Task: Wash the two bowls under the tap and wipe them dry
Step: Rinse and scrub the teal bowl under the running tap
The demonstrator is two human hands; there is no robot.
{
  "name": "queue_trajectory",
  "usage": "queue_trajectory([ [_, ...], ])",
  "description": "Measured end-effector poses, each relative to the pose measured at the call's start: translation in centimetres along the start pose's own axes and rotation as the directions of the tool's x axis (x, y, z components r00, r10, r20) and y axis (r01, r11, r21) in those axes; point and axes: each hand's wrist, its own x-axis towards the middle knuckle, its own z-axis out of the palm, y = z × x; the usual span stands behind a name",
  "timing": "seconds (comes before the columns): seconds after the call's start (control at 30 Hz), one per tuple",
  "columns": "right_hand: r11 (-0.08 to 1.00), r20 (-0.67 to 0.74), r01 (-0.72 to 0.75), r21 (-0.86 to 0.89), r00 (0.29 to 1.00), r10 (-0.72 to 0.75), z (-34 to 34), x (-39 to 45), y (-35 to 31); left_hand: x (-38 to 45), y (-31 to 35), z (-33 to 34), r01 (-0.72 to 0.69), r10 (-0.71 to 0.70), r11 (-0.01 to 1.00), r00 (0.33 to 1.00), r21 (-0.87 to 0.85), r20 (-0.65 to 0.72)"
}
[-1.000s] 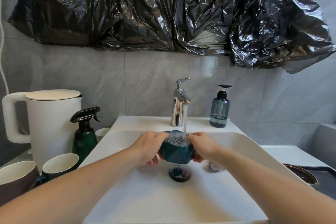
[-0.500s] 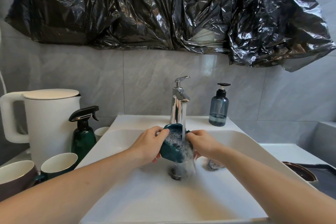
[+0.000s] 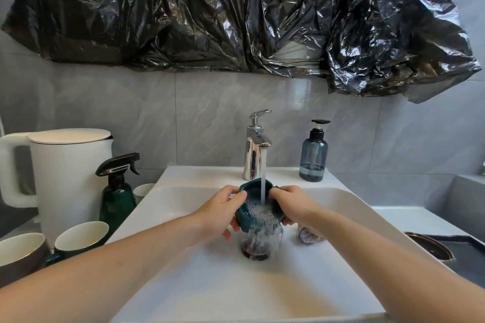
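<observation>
A dark green bowl (image 3: 252,191) is held over the white sink (image 3: 183,283), tilted toward me with its opening facing up and forward. My left hand (image 3: 223,211) grips its left rim and side; my right hand (image 3: 292,204) grips its right rim. Water runs from the chrome tap (image 3: 256,144) straight into the bowl and spills over its near edge onto the drain (image 3: 256,252). A second, dark brown bowl (image 3: 430,245) lies on the counter at the right of the sink.
Left of the sink stand a white kettle (image 3: 68,170), a green spray bottle (image 3: 118,196) and several cups (image 3: 81,236). A blue soap dispenser (image 3: 314,155) sits behind the basin. Black plastic sheeting (image 3: 236,13) hangs on the wall above. A small shiny object (image 3: 308,236) lies in the basin.
The bowl went from level under the stream to tilted toward me, and the water inside now pours out over its near edge. Both hands kept their grip.
</observation>
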Motion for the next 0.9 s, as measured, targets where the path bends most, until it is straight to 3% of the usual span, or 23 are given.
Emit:
queue_trajectory([
  [0.5,0.995,-0.036,0.027,-0.101,0.999,-0.031,-0.15,0.2,0.16,0.88,-0.82,-0.16,-0.033,0.03,0.999,0.998,0.044,0.052],
  [0.73,0.989,0.063,-0.005,-0.146,0.998,0.014,-0.26,0.16,0.22,0.54,-0.68,-0.31,-0.011,0.005,0.995,0.997,0.097,0.071],
  [0.9,0.986,0.061,0.009,-0.164,0.998,0.001,-0.23,0.29,0.32,0.5,-0.57,-0.42,-0.004,-0.004,0.993,0.997,0.116,0.071],
])
